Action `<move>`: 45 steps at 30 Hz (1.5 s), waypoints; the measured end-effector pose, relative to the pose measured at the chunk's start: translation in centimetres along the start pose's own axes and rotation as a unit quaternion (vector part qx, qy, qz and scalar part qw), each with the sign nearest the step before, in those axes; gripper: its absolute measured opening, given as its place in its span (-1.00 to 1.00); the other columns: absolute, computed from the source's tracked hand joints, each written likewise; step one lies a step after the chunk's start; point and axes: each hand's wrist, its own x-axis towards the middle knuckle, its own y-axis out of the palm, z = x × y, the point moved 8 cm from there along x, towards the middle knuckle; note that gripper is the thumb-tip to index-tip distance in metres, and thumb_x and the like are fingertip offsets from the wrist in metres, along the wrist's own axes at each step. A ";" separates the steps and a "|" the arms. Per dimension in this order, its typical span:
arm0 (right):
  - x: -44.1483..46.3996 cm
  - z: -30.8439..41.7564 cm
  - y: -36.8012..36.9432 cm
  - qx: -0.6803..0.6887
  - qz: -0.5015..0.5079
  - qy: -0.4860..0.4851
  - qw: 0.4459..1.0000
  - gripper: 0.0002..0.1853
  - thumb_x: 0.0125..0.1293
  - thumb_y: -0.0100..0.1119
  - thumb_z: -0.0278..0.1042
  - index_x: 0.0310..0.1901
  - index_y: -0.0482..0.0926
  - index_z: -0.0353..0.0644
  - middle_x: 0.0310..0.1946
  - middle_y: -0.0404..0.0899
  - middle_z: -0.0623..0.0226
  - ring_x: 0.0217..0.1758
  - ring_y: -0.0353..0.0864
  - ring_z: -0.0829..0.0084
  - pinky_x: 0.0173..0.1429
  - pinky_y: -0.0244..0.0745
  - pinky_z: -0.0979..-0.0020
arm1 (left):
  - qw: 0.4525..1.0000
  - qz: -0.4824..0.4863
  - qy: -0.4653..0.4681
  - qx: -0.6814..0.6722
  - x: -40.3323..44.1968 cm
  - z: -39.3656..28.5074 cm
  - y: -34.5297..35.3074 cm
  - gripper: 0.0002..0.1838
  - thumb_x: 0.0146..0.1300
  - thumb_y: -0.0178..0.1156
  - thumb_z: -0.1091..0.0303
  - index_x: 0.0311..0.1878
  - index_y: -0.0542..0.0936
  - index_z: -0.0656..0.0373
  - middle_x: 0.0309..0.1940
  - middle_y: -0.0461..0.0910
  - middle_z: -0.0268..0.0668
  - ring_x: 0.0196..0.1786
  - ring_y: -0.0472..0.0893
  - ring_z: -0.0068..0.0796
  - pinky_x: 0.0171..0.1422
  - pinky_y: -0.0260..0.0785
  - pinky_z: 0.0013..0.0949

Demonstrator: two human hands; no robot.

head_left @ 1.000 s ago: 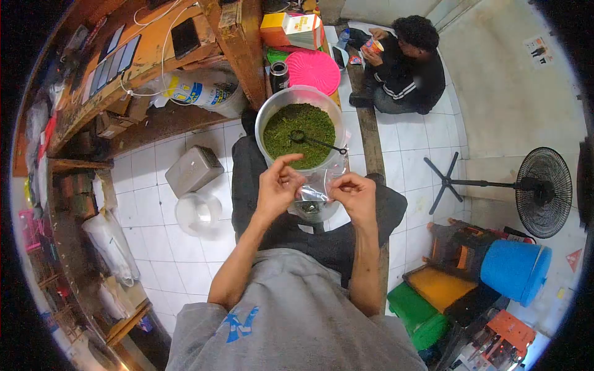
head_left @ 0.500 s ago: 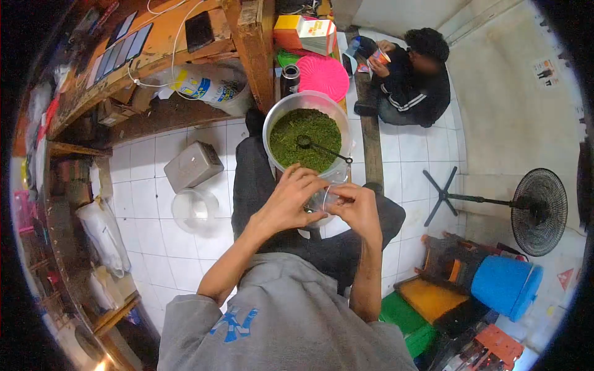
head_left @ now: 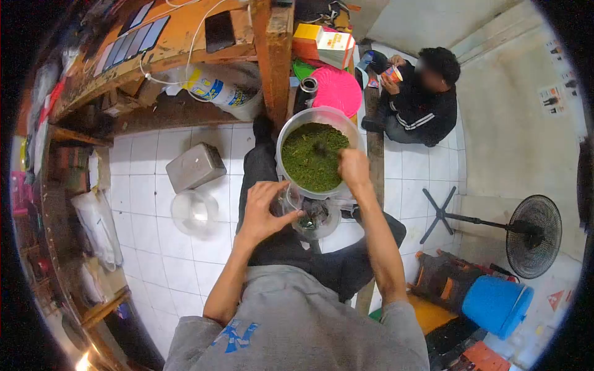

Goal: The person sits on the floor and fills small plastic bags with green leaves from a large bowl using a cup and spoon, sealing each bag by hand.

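A white tub [head_left: 282, 148] full of chopped green leaves [head_left: 312, 154] stands in front of me. My right hand [head_left: 354, 168] is closed at the tub's right rim, round the handle of a black spoon [head_left: 320, 148]. The spoon's bowl is blurred against the leaves. Just below the tub's front left rim, my left hand [head_left: 263, 207] grips a small clear plastic cup [head_left: 291, 198] between thumb and fingers, its mouth tilted toward the leaves. Under the cup, a clear container [head_left: 325, 227] holds dark items I cannot make out.
A pink plate [head_left: 337, 93], a dark tumbler [head_left: 307, 89] and a yellow-red box [head_left: 331, 46] lie beyond the tub. A seated person [head_left: 421, 99] holds a paper cup at the right. A metal tin [head_left: 197, 167], a clear tub [head_left: 195, 213] and a fan [head_left: 533, 235] stand around.
My right hand has left the clear cup and moved up to the black spoon. The left hand keeps the cup and has shifted slightly left. The whole view has shifted a little.
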 end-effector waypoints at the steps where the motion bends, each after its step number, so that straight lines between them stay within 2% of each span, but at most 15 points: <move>1: 0.6 -0.5 -0.6 0.021 -0.020 0.038 0.999 -0.92 0.08 0.21 -0.59 -0.49 0.69 -0.26 -0.51 0.65 -0.11 -0.30 0.75 -0.12 -0.18 0.64 -0.06 | 1.000 -0.007 -0.013 0.003 -0.2 0.7 -0.1 -0.25 -0.12 0.67 0.14 0.20 0.65 0.14 0.01 0.66 -0.20 0.12 0.56 -0.14 0.32 0.36 -0.14; 3: 0.9 -0.1 -1.0 -0.017 -0.103 0.023 0.994 -0.90 0.11 0.18 -0.58 -0.50 0.66 -0.27 -0.46 0.67 -0.13 -0.29 0.76 -0.12 -0.18 0.65 -0.07 | 1.000 -0.015 -0.025 -0.005 -0.4 1.0 0.0 -0.24 -0.14 0.67 0.06 0.18 0.67 0.12 0.00 0.68 -0.22 0.14 0.57 -0.17 0.28 0.32 -0.15; 8: -1.7 4.0 -3.3 -0.022 0.073 -0.037 0.996 -0.91 0.08 0.24 -0.54 -0.50 0.70 -0.31 -0.36 0.69 -0.16 -0.31 0.75 -0.14 -0.25 0.66 0.00 | 0.999 -0.033 -0.023 -0.030 0.0 1.7 -1.4 -0.23 -0.16 0.67 0.11 0.20 0.65 0.12 -0.02 0.67 -0.23 0.13 0.57 -0.16 0.28 0.33 -0.15; 13: -3.1 2.6 -1.0 -0.046 0.065 -0.002 0.997 -0.90 0.00 0.33 -0.51 -0.44 0.73 -0.36 -0.40 0.69 -0.17 -0.29 0.76 -0.13 -0.21 0.67 0.02 | 0.998 -0.031 -0.045 -0.011 0.9 2.6 -1.7 -0.25 -0.13 0.67 0.18 0.21 0.65 0.16 -0.01 0.69 -0.18 0.09 0.61 -0.13 0.27 0.42 -0.13; 20: -5.0 4.6 -0.7 0.148 0.097 0.083 0.981 -0.79 0.09 0.33 -0.39 -0.25 0.82 -0.25 -0.38 0.72 -0.14 -0.26 0.77 -0.08 -0.10 0.67 0.04 | 0.998 -0.054 -0.040 0.010 1.1 3.3 -2.9 -0.24 -0.14 0.67 0.19 0.21 0.64 0.15 0.01 0.69 -0.18 0.09 0.61 -0.13 0.26 0.42 -0.14; 23: -4.7 2.5 1.6 0.279 0.116 0.102 0.948 -0.69 0.09 0.39 -0.31 -0.11 0.83 -0.18 -0.35 0.74 -0.12 -0.27 0.79 0.02 -0.07 0.67 0.11 | 0.998 -0.060 -0.030 0.019 1.7 3.0 -2.8 -0.26 -0.14 0.66 0.19 0.19 0.65 0.15 0.01 0.69 -0.18 0.09 0.61 -0.13 0.26 0.42 -0.13; 25: -4.9 0.9 1.7 0.344 0.139 0.155 0.916 -0.68 0.15 0.42 -0.30 -0.07 0.81 -0.22 -0.39 0.78 -0.01 -0.36 0.80 0.24 -0.20 0.66 0.27 | 0.997 -0.064 -0.020 0.023 2.7 2.7 -2.8 -0.26 -0.14 0.66 0.19 0.19 0.65 0.15 0.00 0.69 -0.18 0.09 0.61 -0.12 0.25 0.42 -0.13; 28: -6.2 -0.9 -1.0 0.427 0.125 0.239 0.863 -0.72 0.24 0.41 -0.34 -0.04 0.81 -0.23 -0.44 0.78 0.16 -0.43 0.75 0.45 -0.32 0.60 0.41 | 0.997 -0.069 -0.019 0.021 4.8 2.3 -1.8 -0.30 -0.12 0.65 0.20 0.16 0.66 0.15 -0.03 0.69 -0.18 0.07 0.61 -0.12 0.24 0.42 -0.13; 31: -6.7 -1.6 -5.1 0.429 0.066 0.236 0.869 -0.75 0.29 0.39 -0.38 -0.03 0.81 -0.24 -0.45 0.77 0.25 -0.48 0.71 0.54 -0.39 0.55 0.48 | 0.995 -0.084 0.042 0.041 7.4 1.4 0.5 -0.33 -0.11 0.64 0.20 0.14 0.66 0.17 -0.06 0.69 -0.19 0.06 0.61 -0.13 0.22 0.42 -0.13; 37: -8.5 0.1 -10.3 0.377 -0.075 0.220 0.896 -0.73 0.26 0.42 -0.43 0.00 0.80 -0.19 -0.28 0.76 0.11 -0.31 0.74 0.40 -0.23 0.60 0.41 | 0.998 -0.053 0.028 0.021 10.8 0.5 5.8 -0.38 -0.06 0.62 0.17 0.09 0.67 0.19 -0.07 0.71 -0.17 0.05 0.64 -0.09 0.20 0.45 -0.08; 39: -8.8 1.4 -11.4 0.292 -0.161 0.108 0.936 -0.73 0.24 0.37 -0.50 0.00 0.79 -0.21 -0.27 0.75 0.05 -0.29 0.76 0.26 -0.15 0.62 0.33 | 0.998 -0.056 0.024 0.005 11.0 0.5 7.0 -0.37 -0.08 0.62 0.15 0.09 0.67 0.19 -0.09 0.69 -0.18 0.04 0.62 -0.08 0.20 0.41 -0.07; 41: -9.2 1.6 -11.4 0.280 -0.158 0.118 0.940 -0.72 0.23 0.33 -0.54 -0.01 0.79 -0.23 -0.27 0.74 0.03 -0.25 0.76 0.17 -0.08 0.63 0.26 | 0.998 -0.062 0.016 -0.005 10.9 1.0 7.7 -0.36 -0.09 0.61 0.14 0.09 0.66 0.19 -0.11 0.68 -0.19 0.03 0.61 -0.08 0.20 0.37 -0.05; 43: -10.0 0.0 -10.8 0.296 -0.205 0.151 0.921 -0.76 0.31 0.35 -0.50 -0.01 0.79 -0.26 -0.30 0.74 0.13 -0.36 0.69 0.39 -0.25 0.53 0.41 | 0.996 -0.090 0.025 0.014 10.5 1.0 7.7 -0.31 -0.10 0.62 0.14 0.13 0.64 0.19 -0.06 0.67 -0.17 0.07 0.60 -0.08 0.22 0.38 -0.07; 44: -10.0 -0.5 -10.2 0.302 -0.175 0.187 0.918 -0.73 0.24 0.34 -0.53 -0.02 0.79 -0.23 -0.25 0.74 0.02 -0.26 0.77 0.16 -0.09 0.64 0.26 | 0.995 -0.091 0.026 0.015 10.4 1.1 7.7 -0.31 -0.10 0.62 0.14 0.13 0.64 0.19 -0.06 0.67 -0.17 0.07 0.60 -0.08 0.22 0.38 -0.07; 45: -9.9 -0.7 -9.9 0.303 -0.176 0.185 0.918 -0.73 0.24 0.34 -0.53 -0.02 0.79 -0.23 -0.25 0.74 0.02 -0.26 0.77 0.16 -0.09 0.64 0.26 | 0.997 -0.079 0.008 0.001 10.5 1.5 7.8 -0.32 -0.08 0.63 0.15 0.14 0.64 0.19 -0.02 0.68 -0.13 0.09 0.61 -0.05 0.24 0.42 -0.07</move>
